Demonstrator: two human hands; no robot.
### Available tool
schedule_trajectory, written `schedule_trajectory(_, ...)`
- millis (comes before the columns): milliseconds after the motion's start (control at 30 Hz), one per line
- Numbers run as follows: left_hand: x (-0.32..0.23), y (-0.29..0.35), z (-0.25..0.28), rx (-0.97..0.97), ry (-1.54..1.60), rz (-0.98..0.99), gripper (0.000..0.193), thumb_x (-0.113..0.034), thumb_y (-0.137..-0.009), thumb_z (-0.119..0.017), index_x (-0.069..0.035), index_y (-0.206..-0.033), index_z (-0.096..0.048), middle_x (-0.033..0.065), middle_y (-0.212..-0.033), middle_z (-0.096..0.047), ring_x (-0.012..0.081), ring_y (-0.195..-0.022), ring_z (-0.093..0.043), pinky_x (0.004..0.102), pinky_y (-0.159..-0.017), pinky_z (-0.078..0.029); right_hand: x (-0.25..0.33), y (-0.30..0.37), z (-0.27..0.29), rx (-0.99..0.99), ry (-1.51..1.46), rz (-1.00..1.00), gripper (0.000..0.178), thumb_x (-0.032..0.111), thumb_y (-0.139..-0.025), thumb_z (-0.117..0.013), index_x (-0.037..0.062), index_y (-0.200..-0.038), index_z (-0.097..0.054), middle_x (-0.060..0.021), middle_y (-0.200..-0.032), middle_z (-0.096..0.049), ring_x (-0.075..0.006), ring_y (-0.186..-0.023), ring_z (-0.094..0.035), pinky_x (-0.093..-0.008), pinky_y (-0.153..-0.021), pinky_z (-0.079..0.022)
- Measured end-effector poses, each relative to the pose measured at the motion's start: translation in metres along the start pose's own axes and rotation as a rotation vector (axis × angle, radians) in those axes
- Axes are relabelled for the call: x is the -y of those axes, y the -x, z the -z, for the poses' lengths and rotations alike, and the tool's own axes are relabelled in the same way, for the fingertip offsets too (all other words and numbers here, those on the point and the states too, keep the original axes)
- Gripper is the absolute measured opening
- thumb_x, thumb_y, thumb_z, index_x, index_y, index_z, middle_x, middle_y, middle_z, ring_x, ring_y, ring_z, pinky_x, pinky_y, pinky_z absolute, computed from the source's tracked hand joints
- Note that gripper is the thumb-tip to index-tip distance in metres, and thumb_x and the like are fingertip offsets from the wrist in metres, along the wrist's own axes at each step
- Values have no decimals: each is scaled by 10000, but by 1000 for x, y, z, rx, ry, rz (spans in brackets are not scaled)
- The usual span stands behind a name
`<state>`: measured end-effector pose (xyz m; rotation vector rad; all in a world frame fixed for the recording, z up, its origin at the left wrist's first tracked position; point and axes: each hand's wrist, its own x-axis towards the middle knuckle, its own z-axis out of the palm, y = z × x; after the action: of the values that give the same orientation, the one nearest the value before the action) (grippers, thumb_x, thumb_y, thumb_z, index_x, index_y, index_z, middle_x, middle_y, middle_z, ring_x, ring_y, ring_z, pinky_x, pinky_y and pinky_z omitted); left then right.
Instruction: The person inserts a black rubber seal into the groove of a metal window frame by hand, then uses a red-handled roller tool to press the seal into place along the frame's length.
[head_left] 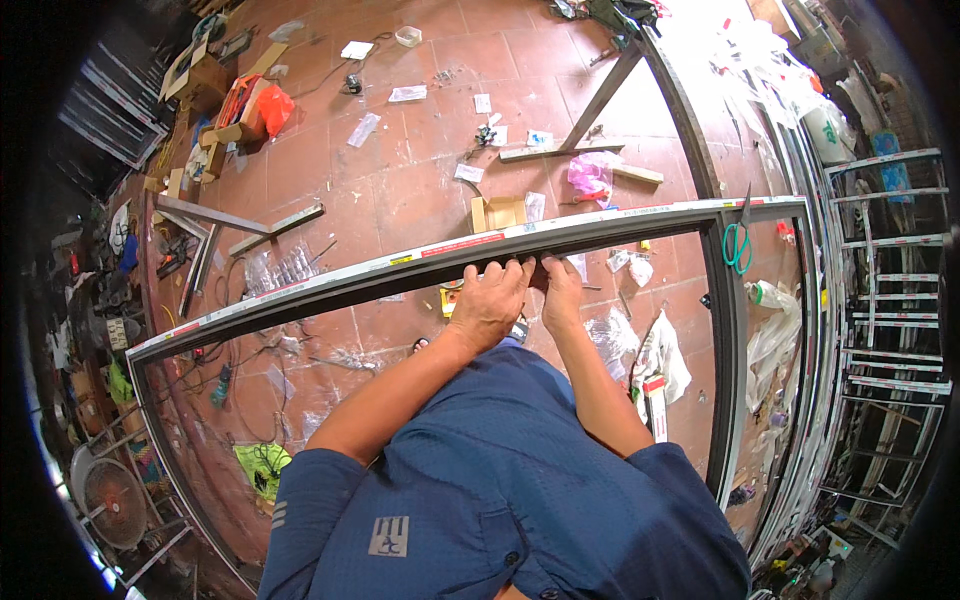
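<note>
A large dark metal frame (430,262), its outer face covered with white, printed protective tape, stands in front of me. My left hand (490,303) is at the middle of its long rail, knuckles up, with curled fingertips pressed to the dark inner edge. Close beside it, my right hand (560,292) has its thumb and fingers bent together against the same edge. Whatever the fingertips pinch there is hidden in the dark groove. Scissors (738,248) with teal handles hang at the rail's right part, by the upright bar (722,350).
Cut metal bars (276,230) and an open cardboard box (497,213) lie on the tiled floor, among plastic scraps and a pink bag (592,176). More taped frames (890,240) stack at the right. A fan (115,502) stands at lower left.
</note>
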<state>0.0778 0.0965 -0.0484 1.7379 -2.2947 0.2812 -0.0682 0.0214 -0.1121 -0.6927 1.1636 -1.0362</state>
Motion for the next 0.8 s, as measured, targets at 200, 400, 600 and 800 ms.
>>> schedule_trajectory(200, -9, -19, 8, 18, 22, 38, 650, -387, -837, -743, -28, -1369, -641, 60, -1019, -548, 221, -914, -527, 413, -804, -406, 0, -4, 7, -18, 232, 80, 242, 179, -917, -642, -53, -908, -708, -101, -802, -695, -179, -695, -621, -329, -662, -496)
schedule_trajectory(400, -16, -23, 10, 27, 33, 40, 710, -397, -798, -790, -58, -1398, -620, 55, -956, -508, 223, -880, -523, 410, -795, -406, 10, -8, 11, 2, 21, 26, 239, 173, -925, -648, -60, -901, -698, -113, -781, -693, -192, -667, -631, -340, -664, -516)
schedule_trajectory(600, -15, -27, 9, 38, 95, 48, 714, -346, -774, -813, -68, -1402, -615, 62, -934, -495, 234, -869, -519, 404, -764, -407, 12, -11, 16, 56, 25, -43, 223, 161, -934, -659, -54, -900, -705, -106, -772, -696, -190, -667, -646, -341, -661, -535)
schedule_trajectory(800, -17, -27, 7, 37, 60, 25, 675, -315, -790, -802, -58, -1389, -629, 70, -927, -493, 243, -861, -515, 409, -756, -404, 15, -16, 19, -13, 20, 24, 210, 138, -939, -643, -61, -949, -707, -108, -780, -709, -185, -658, -654, -337, -646, -532)
